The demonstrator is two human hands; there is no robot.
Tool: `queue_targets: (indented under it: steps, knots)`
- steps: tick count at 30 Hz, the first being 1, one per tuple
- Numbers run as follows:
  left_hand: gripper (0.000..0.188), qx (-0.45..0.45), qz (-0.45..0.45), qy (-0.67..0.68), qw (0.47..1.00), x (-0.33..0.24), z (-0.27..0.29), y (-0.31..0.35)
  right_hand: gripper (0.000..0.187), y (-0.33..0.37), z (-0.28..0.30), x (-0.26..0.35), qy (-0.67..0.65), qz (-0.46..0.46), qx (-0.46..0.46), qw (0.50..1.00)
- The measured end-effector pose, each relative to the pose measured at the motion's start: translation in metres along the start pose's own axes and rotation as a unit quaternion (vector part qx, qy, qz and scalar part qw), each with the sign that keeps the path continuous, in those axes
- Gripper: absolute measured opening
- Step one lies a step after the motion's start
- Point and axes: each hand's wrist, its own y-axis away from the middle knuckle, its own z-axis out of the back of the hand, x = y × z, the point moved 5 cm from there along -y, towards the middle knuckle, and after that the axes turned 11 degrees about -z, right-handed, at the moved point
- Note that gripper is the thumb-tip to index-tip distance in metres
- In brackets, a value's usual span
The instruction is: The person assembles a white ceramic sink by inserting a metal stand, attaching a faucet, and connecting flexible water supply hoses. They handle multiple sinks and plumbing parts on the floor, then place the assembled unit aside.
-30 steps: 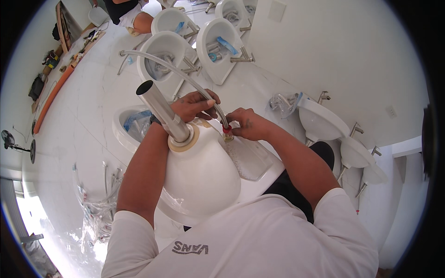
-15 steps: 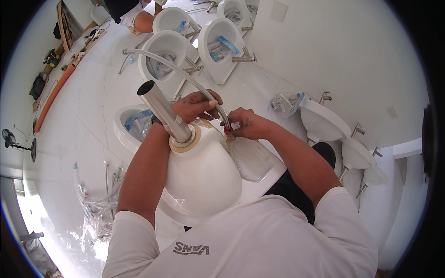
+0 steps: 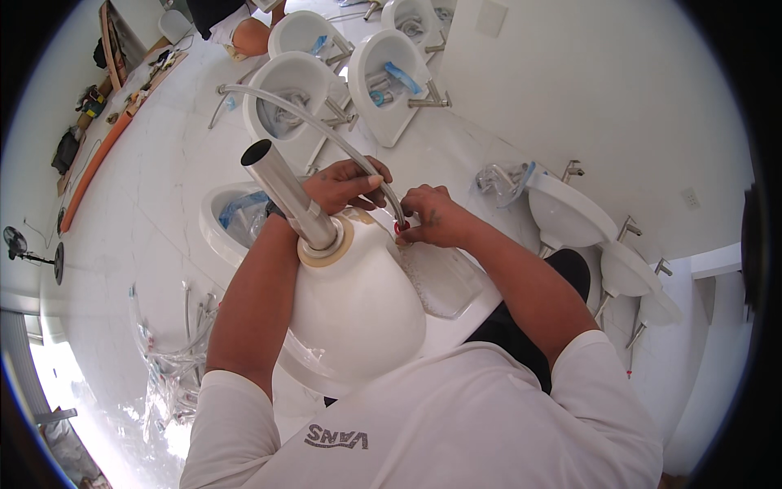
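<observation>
A white washbasin (image 3: 358, 318) lies upside down across my lap, its metal drain pipe (image 3: 281, 183) sticking up from a tan ring. My left hand (image 3: 346, 186) has its thumb and fingers closed round a braided flexible hose (image 3: 318, 122), which arches away to the far left. At the hose's near end, the fingers of my right hand (image 3: 436, 216) pinch a red fitting (image 3: 399, 228) on the underside of the basin. The fingers partly hide that fitting and whatever it joins.
Several upright washbasins (image 3: 375, 114) with taps stand ahead on the floor, and others (image 3: 562, 216) lie by the right wall. Bagged hoses (image 3: 175, 367) lie at left, beyond them an orange pipe (image 3: 98, 167) and a fan (image 3: 37, 253). Another person (image 3: 244, 33) is at the far left.
My right hand's fingers have shifted slightly on the red fitting and now cover more of it. My left hand keeps its hold on the hose.
</observation>
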Motion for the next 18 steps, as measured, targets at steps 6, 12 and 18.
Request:
queue_targets:
  steps: [6, 12, 18]
  knots:
    - [0.033, 0.000, -0.001, -0.004, 1.000, 0.001, 0.000, 0.000, 0.029, 0.007, -0.002, 0.009, 0.115, -0.055, -0.047, 0.991]
    - [0.033, 0.009, 0.001, -0.001, 1.000, 0.003, 0.001, -0.002, 0.033, 0.009, 0.006, -0.002, 0.078, 0.005, -0.042, 0.996]
    - [0.033, 0.010, 0.001, 0.005, 1.000, 0.005, 0.002, -0.002, 0.030, 0.020, -0.007, 0.017, 0.125, -0.055, -0.060, 0.989]
